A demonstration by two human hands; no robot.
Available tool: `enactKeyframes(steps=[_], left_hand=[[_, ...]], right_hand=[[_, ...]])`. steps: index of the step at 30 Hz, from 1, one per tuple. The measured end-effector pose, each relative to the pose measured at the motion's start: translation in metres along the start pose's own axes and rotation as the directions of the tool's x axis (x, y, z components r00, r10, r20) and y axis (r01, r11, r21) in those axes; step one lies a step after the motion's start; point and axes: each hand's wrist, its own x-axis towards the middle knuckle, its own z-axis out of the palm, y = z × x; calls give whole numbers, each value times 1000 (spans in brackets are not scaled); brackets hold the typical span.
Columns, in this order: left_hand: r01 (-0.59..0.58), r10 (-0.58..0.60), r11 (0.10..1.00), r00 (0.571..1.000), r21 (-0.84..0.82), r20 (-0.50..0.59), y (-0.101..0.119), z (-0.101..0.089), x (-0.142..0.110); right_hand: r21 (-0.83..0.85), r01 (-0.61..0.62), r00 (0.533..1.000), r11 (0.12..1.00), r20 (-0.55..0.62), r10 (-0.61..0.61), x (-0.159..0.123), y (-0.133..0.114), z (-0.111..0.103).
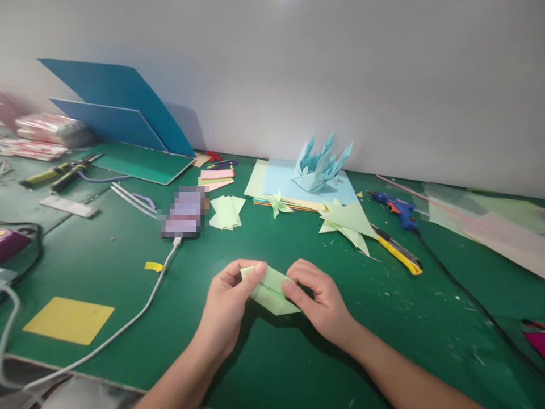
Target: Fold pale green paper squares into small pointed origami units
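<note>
Green tabletop [272, 363]: a glossy work surface against a pale grey wall [255, 74].
Clear plastic wrapping [55, 128]: encloses a stacked bundle at far left; its red markings are too blurred to read.
Folded light green paper [272, 289]: held just above the tabletop, near the person, between both hands.
Left hand [236, 295]: thumb on top, fingers behind, closed on the paper's left end.
Right hand [317, 298]: thumb and curled fingers pinch the paper's right end.
Pointed light blue paper model [319, 167]: stands on a stack of coloured sheets [276, 176] by the wall.
Small light green paper star [279, 205]: at the stack's near edge, between loose light green slips [227, 213] and overlapping green pieces [347, 221].
Yellow-handled cutter [398, 253]: right of those pieces, near a blue glue gun [395, 207].
White cable [145, 309]: runs from a pixelated purple device [185, 213] past a yellow paper rectangle [69, 320].
</note>
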Motion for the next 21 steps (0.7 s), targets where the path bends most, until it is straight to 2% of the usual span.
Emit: enactKeyframes(steps=[5, 8, 17, 21], left_hand=[[-100, 106, 986, 993, 130, -42, 4, 2, -1], [-121, 135, 974, 989, 191, -62, 4, 1, -1], [-14, 18, 999, 996, 37, -84, 3, 1, 2], [11, -9, 1000, 997, 24, -76, 5, 1, 2]], right_hand=[[27, -4, 997, 1000, -81, 6, -1, 0, -1], [39, 21, 995, 999, -99, -17, -1, -1, -2], [50, -13, 993, 999, -114, 19, 0, -1, -1], [27, -20, 991, 999, -130, 24, 0, 0, -1]])
